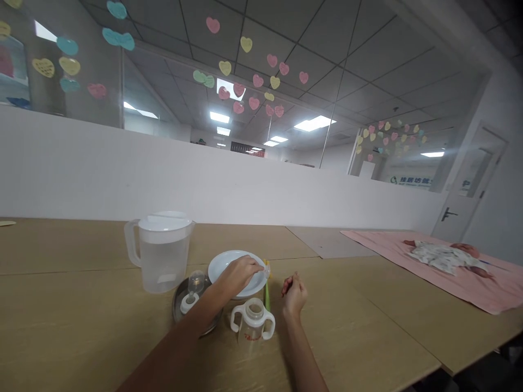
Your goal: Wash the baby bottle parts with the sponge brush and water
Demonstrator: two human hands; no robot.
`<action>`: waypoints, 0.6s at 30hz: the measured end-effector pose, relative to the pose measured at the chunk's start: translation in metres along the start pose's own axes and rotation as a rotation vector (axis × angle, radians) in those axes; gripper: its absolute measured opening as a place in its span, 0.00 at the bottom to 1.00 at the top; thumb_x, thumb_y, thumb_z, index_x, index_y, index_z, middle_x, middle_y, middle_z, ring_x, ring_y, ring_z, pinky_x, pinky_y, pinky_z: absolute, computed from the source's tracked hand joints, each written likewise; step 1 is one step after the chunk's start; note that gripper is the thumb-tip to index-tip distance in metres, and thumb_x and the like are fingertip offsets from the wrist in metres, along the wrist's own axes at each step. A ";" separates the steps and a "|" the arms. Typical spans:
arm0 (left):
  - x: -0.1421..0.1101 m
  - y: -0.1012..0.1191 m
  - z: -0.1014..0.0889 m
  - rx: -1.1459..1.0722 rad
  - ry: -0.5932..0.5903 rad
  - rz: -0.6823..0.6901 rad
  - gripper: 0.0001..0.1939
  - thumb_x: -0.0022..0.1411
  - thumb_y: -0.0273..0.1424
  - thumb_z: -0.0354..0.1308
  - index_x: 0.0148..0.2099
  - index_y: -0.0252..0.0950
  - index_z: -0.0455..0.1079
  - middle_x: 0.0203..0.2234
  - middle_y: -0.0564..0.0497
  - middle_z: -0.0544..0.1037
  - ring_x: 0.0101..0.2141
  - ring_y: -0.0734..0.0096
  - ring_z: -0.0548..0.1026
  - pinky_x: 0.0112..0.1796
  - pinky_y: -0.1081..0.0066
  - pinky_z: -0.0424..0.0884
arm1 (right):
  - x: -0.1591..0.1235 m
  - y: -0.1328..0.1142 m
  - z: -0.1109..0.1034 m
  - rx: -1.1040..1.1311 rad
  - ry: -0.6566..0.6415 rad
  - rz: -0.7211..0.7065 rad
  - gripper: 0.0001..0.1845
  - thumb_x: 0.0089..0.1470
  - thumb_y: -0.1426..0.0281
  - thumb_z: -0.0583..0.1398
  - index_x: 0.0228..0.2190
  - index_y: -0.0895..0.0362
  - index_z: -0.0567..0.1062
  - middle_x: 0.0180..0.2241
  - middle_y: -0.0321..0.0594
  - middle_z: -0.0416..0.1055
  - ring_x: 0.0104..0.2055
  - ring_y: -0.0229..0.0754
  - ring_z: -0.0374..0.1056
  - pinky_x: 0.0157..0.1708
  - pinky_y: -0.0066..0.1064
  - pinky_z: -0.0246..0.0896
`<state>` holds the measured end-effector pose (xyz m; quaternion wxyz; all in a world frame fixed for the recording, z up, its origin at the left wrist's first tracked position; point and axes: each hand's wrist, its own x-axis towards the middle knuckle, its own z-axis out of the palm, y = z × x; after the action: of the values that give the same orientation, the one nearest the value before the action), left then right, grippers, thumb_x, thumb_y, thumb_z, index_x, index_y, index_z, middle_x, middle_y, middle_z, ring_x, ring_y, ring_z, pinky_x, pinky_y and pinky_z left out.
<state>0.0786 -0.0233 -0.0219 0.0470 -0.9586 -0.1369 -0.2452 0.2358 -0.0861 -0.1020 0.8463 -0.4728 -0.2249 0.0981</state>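
My left hand (241,275) reaches over a white plate (218,268). Its thumb and fingers pinch a small clear piece, perhaps a bottle teat (267,269), by the plate's right rim. Just right of there, my right hand (295,296) is raised with its fingers curled in; whatever it may hold is hidden. Between my forearms a baby bottle (253,322) with two white handles stands upright, its top uncovered. A round metal dish (178,305), partly behind my left arm, holds a white bottle ring (189,302) and a clear dome cap (196,281). A thin green-and-yellow tool (267,298) lies behind the bottle.
A lidded clear plastic pitcher (164,258) stands at the left behind the dish. On the right, a baby doll (439,256) in a patterned garment lies on a pink cloth (392,253). A low white wall (229,190) with glass above borders the table's far edge.
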 end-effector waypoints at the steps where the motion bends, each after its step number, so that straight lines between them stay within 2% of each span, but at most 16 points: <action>1: 0.000 -0.001 -0.003 0.000 -0.003 -0.011 0.19 0.59 0.18 0.49 0.48 0.38 0.72 0.40 0.48 0.77 0.42 0.65 0.72 0.43 0.67 0.69 | 0.003 0.000 -0.004 0.024 0.082 0.042 0.24 0.48 0.47 0.53 0.18 0.53 0.58 0.12 0.27 0.54 0.12 0.31 0.49 0.13 0.26 0.44; 4: -0.003 -0.003 -0.015 -0.028 0.031 -0.099 0.18 0.59 0.18 0.48 0.46 0.37 0.73 0.41 0.47 0.77 0.42 0.66 0.72 0.45 0.68 0.68 | 0.012 -0.001 -0.016 0.101 0.342 0.123 0.21 0.51 0.51 0.51 0.18 0.52 0.55 0.13 0.27 0.52 0.13 0.33 0.48 0.14 0.27 0.46; 7: -0.006 -0.008 -0.029 -0.103 0.124 -0.192 0.16 0.63 0.22 0.47 0.46 0.38 0.73 0.40 0.48 0.77 0.42 0.68 0.73 0.44 0.70 0.67 | 0.014 -0.001 -0.020 0.120 0.404 0.121 0.19 0.53 0.54 0.49 0.19 0.52 0.54 0.14 0.27 0.52 0.14 0.33 0.48 0.15 0.27 0.46; 11: -0.008 -0.013 -0.036 -0.153 0.205 -0.276 0.15 0.64 0.25 0.47 0.47 0.38 0.73 0.40 0.48 0.78 0.41 0.68 0.74 0.43 0.70 0.68 | 0.004 0.001 -0.010 0.062 0.271 0.098 0.19 0.52 0.53 0.52 0.20 0.53 0.58 0.14 0.27 0.54 0.14 0.33 0.49 0.15 0.28 0.49; 14: -0.010 -0.019 -0.029 -0.144 0.171 -0.328 0.15 0.64 0.25 0.47 0.45 0.37 0.74 0.40 0.48 0.78 0.41 0.67 0.74 0.43 0.69 0.68 | -0.005 0.004 -0.002 -0.042 0.142 0.046 0.22 0.52 0.50 0.52 0.19 0.54 0.60 0.14 0.27 0.55 0.14 0.32 0.49 0.15 0.27 0.48; 18: -0.015 -0.029 -0.010 -0.061 0.097 -0.332 0.14 0.60 0.23 0.50 0.43 0.38 0.75 0.39 0.49 0.79 0.42 0.68 0.74 0.45 0.70 0.67 | -0.012 0.009 0.002 -0.128 0.065 -0.001 0.26 0.51 0.47 0.52 0.18 0.55 0.62 0.14 0.28 0.55 0.16 0.32 0.51 0.16 0.26 0.48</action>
<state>0.0526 -0.0004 -0.0196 -0.0167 -0.9110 -0.2832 -0.2994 0.2250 -0.0843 -0.1126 0.8214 -0.5287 -0.2032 0.0676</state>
